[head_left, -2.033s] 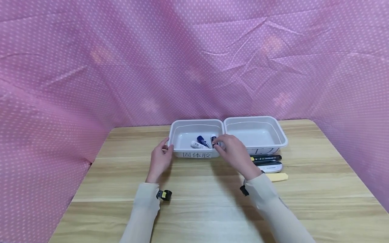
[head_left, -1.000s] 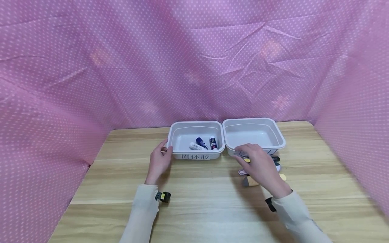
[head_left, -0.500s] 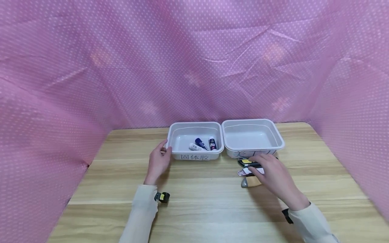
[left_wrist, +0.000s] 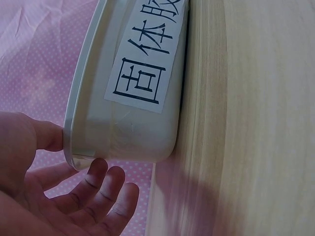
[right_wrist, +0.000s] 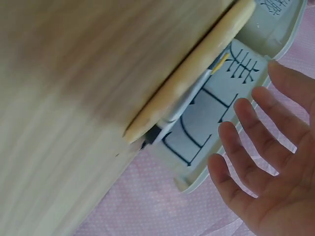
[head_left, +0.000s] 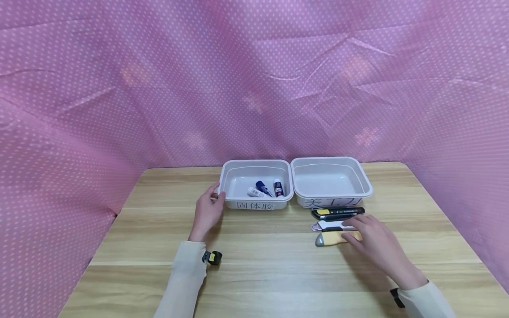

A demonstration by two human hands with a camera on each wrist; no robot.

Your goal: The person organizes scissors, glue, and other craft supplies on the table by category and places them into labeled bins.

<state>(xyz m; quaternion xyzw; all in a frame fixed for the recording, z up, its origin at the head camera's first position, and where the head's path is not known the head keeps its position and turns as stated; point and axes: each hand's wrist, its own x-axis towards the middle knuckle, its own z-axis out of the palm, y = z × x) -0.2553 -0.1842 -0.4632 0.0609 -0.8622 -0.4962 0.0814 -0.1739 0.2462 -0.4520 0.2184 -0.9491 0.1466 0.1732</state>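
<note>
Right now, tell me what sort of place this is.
Probably a small, curtained-off work booth: pink dotted cloth hangs behind and on both sides of a wooden table, and two labelled tubs stand side by side on it.

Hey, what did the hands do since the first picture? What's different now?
The right hand let go of the dark glue stick, leaving it in the left box. Then the hand moved right and nearer, and is now at the yellow cutter, not gripping it. The left hand stayed at that box's corner; the right box stayed beside it.
</note>
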